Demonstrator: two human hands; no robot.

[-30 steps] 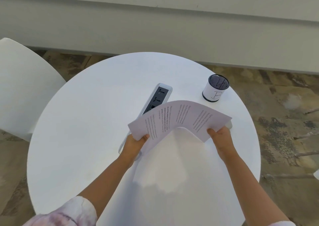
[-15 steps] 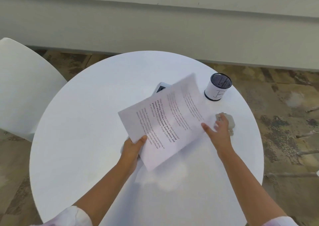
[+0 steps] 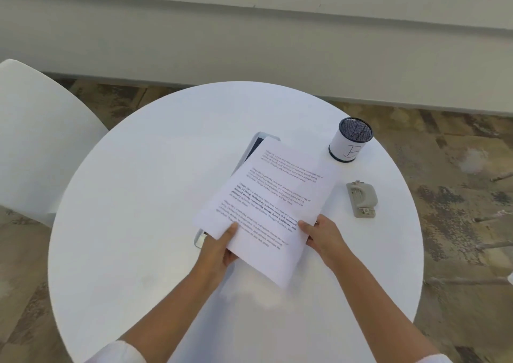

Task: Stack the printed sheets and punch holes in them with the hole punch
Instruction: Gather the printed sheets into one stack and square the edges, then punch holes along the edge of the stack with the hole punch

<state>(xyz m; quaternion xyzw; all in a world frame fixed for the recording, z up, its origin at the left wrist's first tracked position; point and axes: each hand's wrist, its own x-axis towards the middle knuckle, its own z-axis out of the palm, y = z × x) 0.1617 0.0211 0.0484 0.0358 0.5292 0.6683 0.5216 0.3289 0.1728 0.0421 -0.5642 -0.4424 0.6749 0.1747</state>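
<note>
The printed sheets are held above the round white table, text facing up, tilted diagonally. My left hand grips their near left edge with the thumb on top. My right hand holds the near right edge, thumb on the page. The grey hole punch lies on the table to the right of the sheets, apart from both hands.
A long white device with a dark panel lies under the sheets, mostly hidden. A mesh pen cup with a white label stands at the back right. A white chair sits left of the table. The wall runs behind.
The sheets went from arched between both hands to flat and face up. My right hand let go briefly, then took the near right edge again. The hole punch came into sight.
</note>
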